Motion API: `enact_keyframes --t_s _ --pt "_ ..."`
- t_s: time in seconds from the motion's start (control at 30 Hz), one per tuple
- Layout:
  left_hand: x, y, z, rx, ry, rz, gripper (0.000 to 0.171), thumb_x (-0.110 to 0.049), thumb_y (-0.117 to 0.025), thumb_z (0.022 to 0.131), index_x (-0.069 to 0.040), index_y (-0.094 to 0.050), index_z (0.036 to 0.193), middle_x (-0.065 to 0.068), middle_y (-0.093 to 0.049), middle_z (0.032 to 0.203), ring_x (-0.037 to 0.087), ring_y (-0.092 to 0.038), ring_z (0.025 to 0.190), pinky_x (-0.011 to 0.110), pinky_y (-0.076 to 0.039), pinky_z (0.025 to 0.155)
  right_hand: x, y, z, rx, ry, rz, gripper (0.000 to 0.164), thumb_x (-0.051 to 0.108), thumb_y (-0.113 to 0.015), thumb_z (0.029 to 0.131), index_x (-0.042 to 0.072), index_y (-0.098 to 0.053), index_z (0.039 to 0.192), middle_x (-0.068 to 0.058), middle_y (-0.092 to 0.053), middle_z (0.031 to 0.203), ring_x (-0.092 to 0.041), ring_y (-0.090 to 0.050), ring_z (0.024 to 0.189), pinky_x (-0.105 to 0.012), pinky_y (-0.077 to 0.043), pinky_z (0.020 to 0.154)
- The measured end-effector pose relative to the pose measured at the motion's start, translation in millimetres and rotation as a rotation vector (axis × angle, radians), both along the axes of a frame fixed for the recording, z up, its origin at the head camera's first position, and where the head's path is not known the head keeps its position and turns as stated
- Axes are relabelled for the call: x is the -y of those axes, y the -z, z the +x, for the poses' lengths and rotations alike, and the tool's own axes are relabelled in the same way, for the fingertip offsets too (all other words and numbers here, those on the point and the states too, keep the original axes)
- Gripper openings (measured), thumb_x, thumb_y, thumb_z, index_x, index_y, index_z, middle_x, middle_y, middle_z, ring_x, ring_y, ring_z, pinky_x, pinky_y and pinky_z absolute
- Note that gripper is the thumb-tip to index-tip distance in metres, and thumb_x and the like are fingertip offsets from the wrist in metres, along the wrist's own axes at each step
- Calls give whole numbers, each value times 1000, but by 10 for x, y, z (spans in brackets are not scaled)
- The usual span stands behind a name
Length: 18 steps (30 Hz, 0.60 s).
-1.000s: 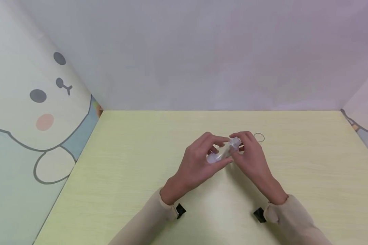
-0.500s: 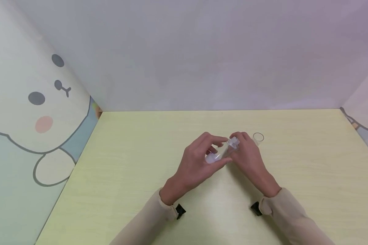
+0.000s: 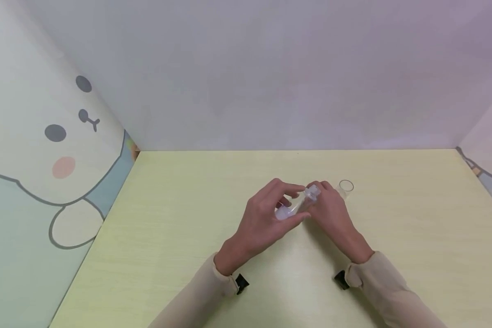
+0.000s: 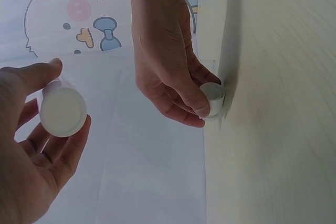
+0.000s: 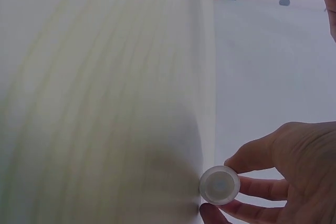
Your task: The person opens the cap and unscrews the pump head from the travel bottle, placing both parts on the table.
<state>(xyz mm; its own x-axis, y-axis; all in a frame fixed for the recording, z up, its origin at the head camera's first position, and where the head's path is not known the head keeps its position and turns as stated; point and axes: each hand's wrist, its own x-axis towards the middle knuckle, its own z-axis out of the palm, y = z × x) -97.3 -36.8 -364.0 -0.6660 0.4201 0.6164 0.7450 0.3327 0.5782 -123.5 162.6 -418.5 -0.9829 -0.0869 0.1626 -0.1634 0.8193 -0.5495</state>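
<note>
My left hand [image 3: 263, 214] grips a small clear bottle [image 3: 296, 206] between thumb and fingers, well above the table. The bottle lies tilted, its neck towards the upper right; its round whitish base [image 4: 63, 112] faces the left wrist camera. Lower, behind the bottle's neck in the head view, my right hand [image 3: 331, 214] pinches a small round whitish cap-like piece [image 4: 212, 98]. That piece sits at or just over the tabletop; whether it touches is unclear. In the right wrist view the round piece [image 5: 219, 184] shows end-on between thumb and fingers. The head view hides it.
Just beyond my right hand stands a clear, thin-walled, cup-like thing with a dark-looking ring rim [image 3: 346, 185]. The pale wooden table [image 3: 180, 218] meets a plain light wall [image 3: 295, 91] at the back. A cartoon-printed panel [image 3: 65, 182] borders the left side.
My right hand has left the bottle's neck and lowered behind it, with its fingers now hidden in the head view. The left hand and bottle stay nearly still.
</note>
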Motion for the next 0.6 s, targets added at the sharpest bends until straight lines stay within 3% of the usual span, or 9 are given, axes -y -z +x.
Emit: enact_keyframes --t_s 0.33,0.6 --pt "-16 11 -1 -9 -5 -2 45 -17 -89 83 -10 -66 121 6 -68 103 14 -72 86 10 -56 81 -22 30 4 7 3 -12 30 5 -75 86 -4 -68 114 -22 -70 111 -40 -61 109 -56 -56 86" --pt "5 27 -31 33 -18 -18 45 -16 -88 84 -11 -66 122 7 -69 106 16 -70 84 13 -56 79 -46 -60 28 36 30 -23 34 8 -69 92 -6 -63 123 -30 -63 119 -42 -64 97 -57 -56 82"
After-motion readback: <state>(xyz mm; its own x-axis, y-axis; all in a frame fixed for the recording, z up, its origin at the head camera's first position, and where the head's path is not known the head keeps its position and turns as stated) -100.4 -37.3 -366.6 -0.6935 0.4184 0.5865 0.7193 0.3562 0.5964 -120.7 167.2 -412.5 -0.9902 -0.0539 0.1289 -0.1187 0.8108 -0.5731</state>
